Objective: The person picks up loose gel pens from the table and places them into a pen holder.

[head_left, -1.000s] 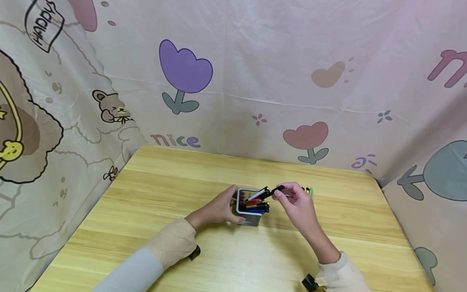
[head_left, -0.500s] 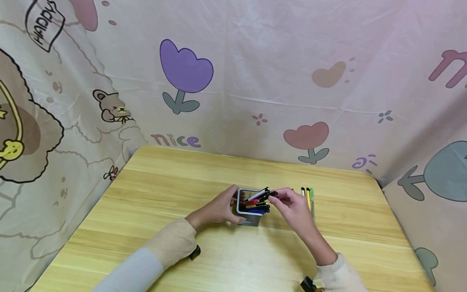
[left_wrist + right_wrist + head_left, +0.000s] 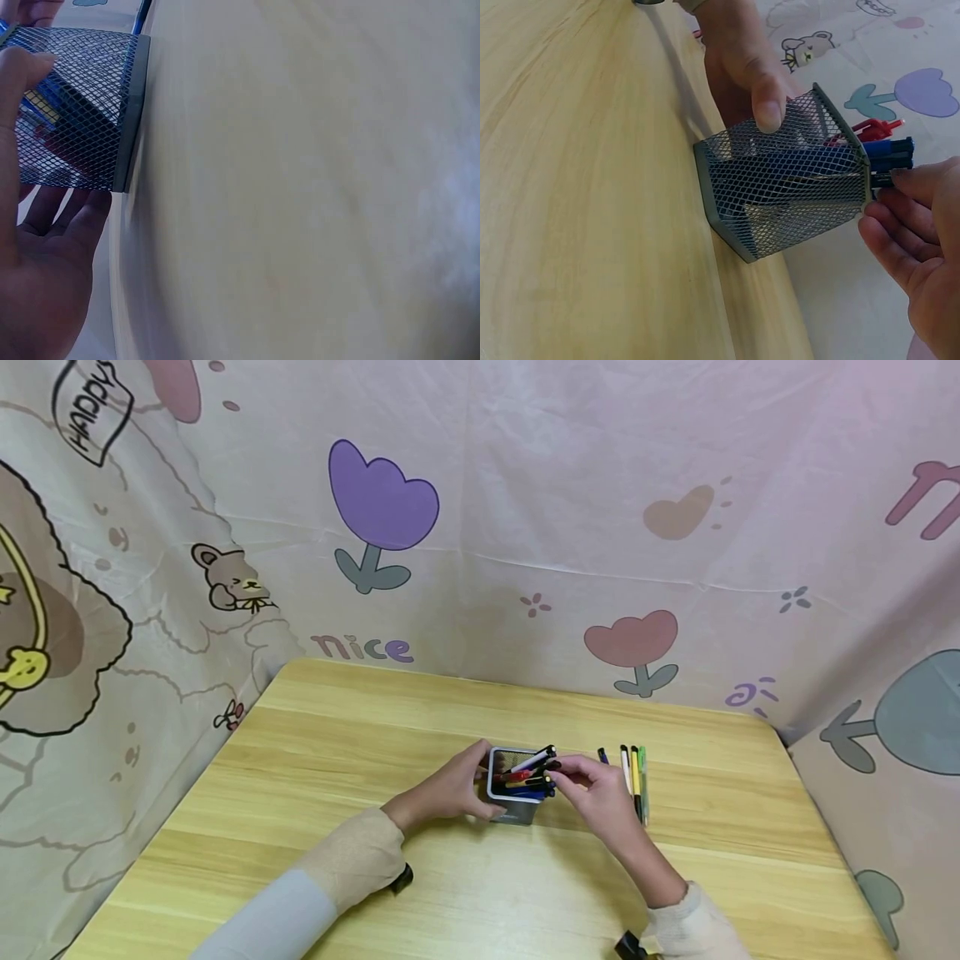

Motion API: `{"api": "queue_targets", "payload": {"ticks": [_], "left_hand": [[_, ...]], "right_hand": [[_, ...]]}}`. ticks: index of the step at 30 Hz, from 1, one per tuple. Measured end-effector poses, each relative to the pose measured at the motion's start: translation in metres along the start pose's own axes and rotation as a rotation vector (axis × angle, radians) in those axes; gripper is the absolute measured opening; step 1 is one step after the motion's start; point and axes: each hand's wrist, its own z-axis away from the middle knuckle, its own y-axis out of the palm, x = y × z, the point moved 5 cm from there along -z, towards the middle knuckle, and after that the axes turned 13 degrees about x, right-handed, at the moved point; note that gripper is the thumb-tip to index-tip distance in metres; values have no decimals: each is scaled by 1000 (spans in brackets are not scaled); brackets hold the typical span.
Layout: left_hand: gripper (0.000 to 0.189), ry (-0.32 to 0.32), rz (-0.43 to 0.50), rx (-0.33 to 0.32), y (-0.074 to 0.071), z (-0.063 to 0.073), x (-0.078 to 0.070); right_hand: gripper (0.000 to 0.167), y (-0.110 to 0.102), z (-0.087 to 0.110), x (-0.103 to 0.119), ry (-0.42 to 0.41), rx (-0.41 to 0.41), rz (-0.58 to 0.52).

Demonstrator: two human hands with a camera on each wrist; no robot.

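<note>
A metal mesh pen holder point(image 3: 513, 816) stands on the table, with several pens leaning out of its mouth toward the right. My left hand point(image 3: 442, 789) grips it from the left, thumb on the near side and fingers round the far side. At the mouth, my right hand point(image 3: 606, 802) pinches the end of a dark pen point(image 3: 883, 181) between thumb and fingers; the pen's other end is inside the mesh. Blue pens point(image 3: 891, 152) and a red pen point(image 3: 875, 130) stick out beside it in the right wrist view.
Right of the right hand, more pens lie side by side on the wooden table point(image 3: 337, 735): a dark blue pen point(image 3: 602, 755), a yellow pen point(image 3: 635, 768) and a green pen point(image 3: 642, 764) among them. A printed cloth point(image 3: 510, 485) hangs behind the table.
My right hand has moved left and a little down with the dark pen, which now sits deeper in the holder. More of the pens lying at the right shows. The left hand stays put.
</note>
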Motion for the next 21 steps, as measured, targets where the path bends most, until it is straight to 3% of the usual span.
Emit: {"api": "queue_targets", "payload": {"ticks": [11, 21], "left_hand": [[73, 4, 9, 1, 0, 0, 0], [75, -5, -2, -1, -1, 0, -1]], "right_hand": [[22, 2, 1, 1, -75, -8, 30], [25, 2, 0, -1, -71, 14, 66]]}}
